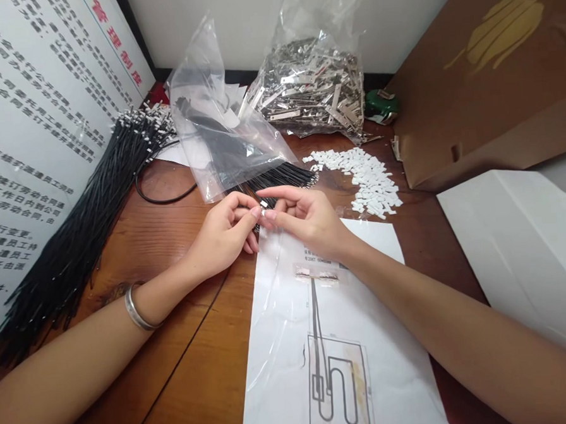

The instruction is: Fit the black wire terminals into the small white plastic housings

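My left hand (227, 231) and my right hand (309, 220) meet above the top edge of a printed sheet (281, 364), thumbs and index fingers pinched close together. A tiny white plastic piece (264, 212) shows between the fingertips, with my right thumb and finger closed on it. What my left fingertips pinch is mostly hidden. Just behind the hands, a bundle of black wires (285, 174) with small metal ends pokes out of a clear plastic bag (241, 144). To the right lies a pile of small white plastic pieces (371, 179) like those connector housings.
A long bundle of black wires (88, 203) with white ends leans at the left by a printed board (36, 124). At the back stands a clear bag of metal clips (309, 87) beside a green object (382, 105). A brown cardboard box (486, 100) and white box (517, 244) stand right.
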A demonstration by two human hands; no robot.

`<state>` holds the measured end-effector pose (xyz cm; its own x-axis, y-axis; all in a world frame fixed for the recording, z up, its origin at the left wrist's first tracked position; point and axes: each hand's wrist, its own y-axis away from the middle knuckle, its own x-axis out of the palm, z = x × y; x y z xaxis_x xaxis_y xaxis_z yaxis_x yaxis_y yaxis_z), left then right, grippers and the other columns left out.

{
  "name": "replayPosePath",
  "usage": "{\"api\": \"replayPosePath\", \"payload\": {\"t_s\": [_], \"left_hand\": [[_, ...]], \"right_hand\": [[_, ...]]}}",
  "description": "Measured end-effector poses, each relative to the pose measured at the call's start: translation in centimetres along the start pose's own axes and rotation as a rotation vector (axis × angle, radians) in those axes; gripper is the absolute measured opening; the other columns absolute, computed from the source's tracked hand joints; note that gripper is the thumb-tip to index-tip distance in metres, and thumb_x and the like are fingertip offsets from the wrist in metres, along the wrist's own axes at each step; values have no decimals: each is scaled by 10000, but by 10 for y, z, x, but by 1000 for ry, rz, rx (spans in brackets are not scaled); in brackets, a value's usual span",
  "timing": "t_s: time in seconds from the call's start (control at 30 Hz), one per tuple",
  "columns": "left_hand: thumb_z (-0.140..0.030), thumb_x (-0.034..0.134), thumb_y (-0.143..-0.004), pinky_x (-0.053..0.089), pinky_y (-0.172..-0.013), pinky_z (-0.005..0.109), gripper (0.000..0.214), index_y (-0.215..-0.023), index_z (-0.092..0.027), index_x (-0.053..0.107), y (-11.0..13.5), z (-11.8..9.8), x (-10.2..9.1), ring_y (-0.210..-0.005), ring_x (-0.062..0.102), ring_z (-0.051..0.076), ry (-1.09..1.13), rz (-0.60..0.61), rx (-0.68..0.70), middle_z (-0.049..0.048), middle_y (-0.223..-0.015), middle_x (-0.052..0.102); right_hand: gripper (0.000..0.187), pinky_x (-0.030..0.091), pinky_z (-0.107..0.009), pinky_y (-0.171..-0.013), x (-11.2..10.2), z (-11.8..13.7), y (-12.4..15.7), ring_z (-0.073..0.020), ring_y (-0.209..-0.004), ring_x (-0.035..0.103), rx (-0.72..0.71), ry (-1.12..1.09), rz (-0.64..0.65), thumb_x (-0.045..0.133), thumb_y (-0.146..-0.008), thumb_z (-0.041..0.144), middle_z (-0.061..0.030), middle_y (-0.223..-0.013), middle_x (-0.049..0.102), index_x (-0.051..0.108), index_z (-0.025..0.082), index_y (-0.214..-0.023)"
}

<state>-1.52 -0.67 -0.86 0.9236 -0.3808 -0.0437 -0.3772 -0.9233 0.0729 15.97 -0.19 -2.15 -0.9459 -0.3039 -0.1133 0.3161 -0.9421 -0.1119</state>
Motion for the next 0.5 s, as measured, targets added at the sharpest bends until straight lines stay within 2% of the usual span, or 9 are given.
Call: {"api": "replayPosePath", "payload": {"t_s": [0.17,0.27,0.5], "left_hand": [[-258,542,-924,482,-430,152,119,-878,-160,492,0,1,0,-436,568,76,-23,12,15,-54,-524,590],[-252,556,-916,483,-436,154,127,-859,-152,503,1,1,-1,-442,566,74,-28,10,11,-44,-531,594],[-249,575,-905,478,-430,159,135,-842,-151,507,1,-1,0,-437,565,76,-26,-2,5,-41,-532,595]], "right_hand": [[410,330,-248,-489,6,-3,5,-75,-473,359,-189,321,-18,555,-882,239,68,-562,437,631,74,-1249],[422,329,-253,-491,6,-5,5,-78,-464,353,-244,405,-3,503,-906,236,58,-562,460,620,67,-1276],[447,339,-261,-499,5,-4,6,-87,-459,371,-243,482,6,447,-935,253,22,-591,554,605,47,-1299]]}}
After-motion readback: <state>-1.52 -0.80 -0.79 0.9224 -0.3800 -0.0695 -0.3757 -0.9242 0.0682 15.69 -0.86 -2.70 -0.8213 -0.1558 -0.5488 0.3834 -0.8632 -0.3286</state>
